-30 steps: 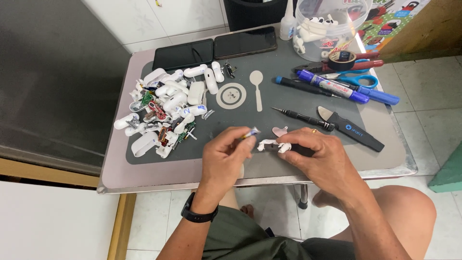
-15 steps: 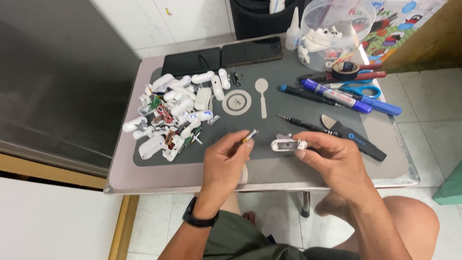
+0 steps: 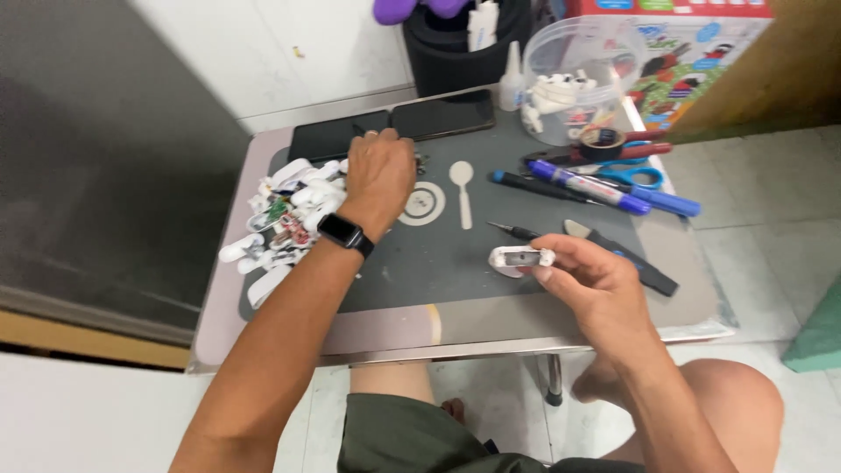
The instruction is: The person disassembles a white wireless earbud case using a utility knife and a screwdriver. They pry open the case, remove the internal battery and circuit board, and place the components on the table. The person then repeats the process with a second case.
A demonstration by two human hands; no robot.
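My right hand point(image 3: 585, 282) holds a small white plastic shell point(image 3: 520, 259) with a dark opening, just above the dark work mat point(image 3: 438, 254). My left hand point(image 3: 379, 173) is stretched forward to the far edge of a pile of small white and coloured parts point(image 3: 282, 219); its fingers are curled down among them, and what they hold is hidden. A black watch sits on that wrist. A white spoon-shaped tool point(image 3: 462, 188) and a round white ring point(image 3: 424, 204) lie between the hands.
Two dark phones point(image 3: 394, 127) lie at the table's back. To the right are markers point(image 3: 596, 188), blue scissors point(image 3: 635, 175), a black knife point(image 3: 626, 258), a tape roll, a clear tub point(image 3: 583, 79) of white parts and a glue bottle point(image 3: 512, 83). A black bin stands behind.
My left hand left the spot beside my right hand and reached forward to the parts pile. My right hand stayed near the front, still holding the white shell.
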